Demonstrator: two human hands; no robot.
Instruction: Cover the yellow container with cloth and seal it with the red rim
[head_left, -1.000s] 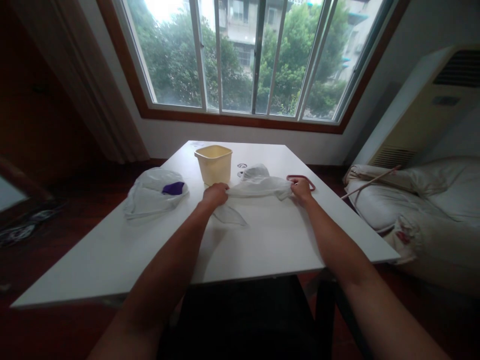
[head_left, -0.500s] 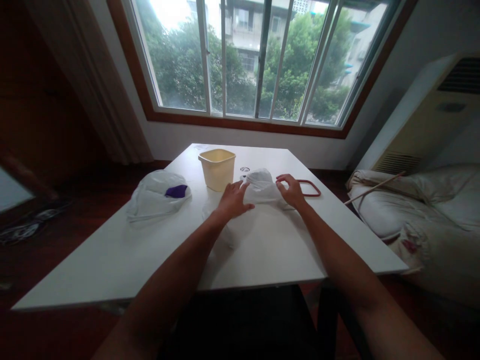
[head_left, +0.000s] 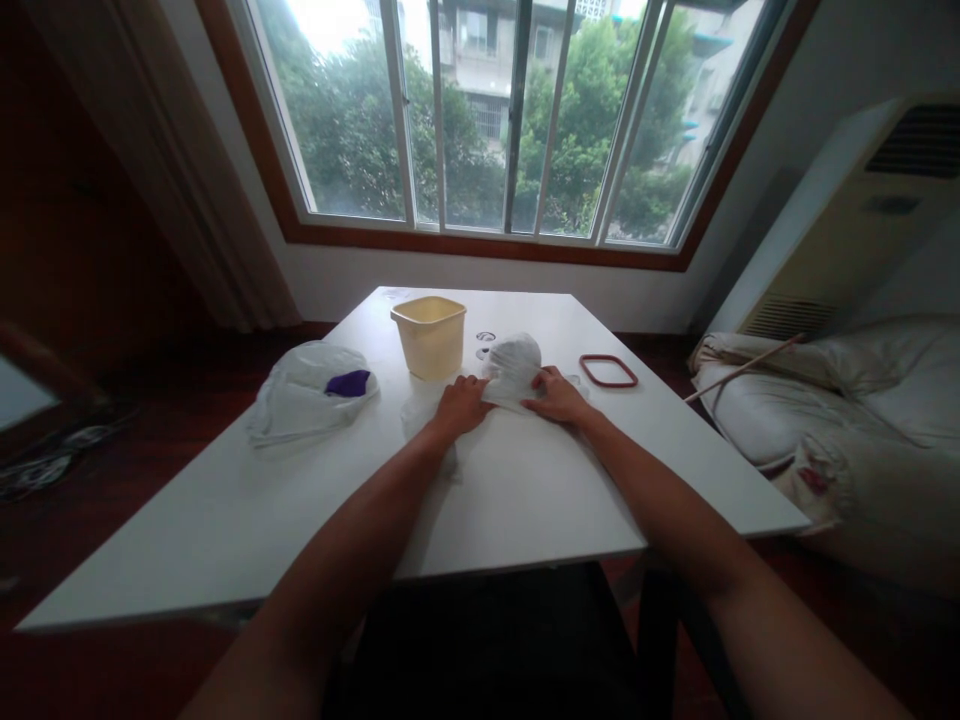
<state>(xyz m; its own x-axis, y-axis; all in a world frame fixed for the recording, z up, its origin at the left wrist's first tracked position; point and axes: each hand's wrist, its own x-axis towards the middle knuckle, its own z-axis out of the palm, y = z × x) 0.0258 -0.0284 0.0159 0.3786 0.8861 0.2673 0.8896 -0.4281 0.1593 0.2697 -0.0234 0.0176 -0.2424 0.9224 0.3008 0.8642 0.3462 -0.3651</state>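
Observation:
A crumpled white plastic bag lies bunched on the white table. My left hand holds the near left edge of it, fingers bent and closed on the thin film. On the other side my right hand pinches the bag's near right part between thumb and fingers. Some loose, see-through film spreads out beside and under my left hand. Just beyond that hand stands a cream square bin, upright. To the right of my right hand lies a red-brown rounded square frame.
Another white plastic bag with a purple patch lies at the table's left. Small dark ring-shaped marks or items show near the bin. A thin stick rests on pale cloth bundles right of the table.
Both hands have closed on the white plastic bag, where they were spread beside it before. My right hand has come left and nearer, and the red-brown frame now shows whole.

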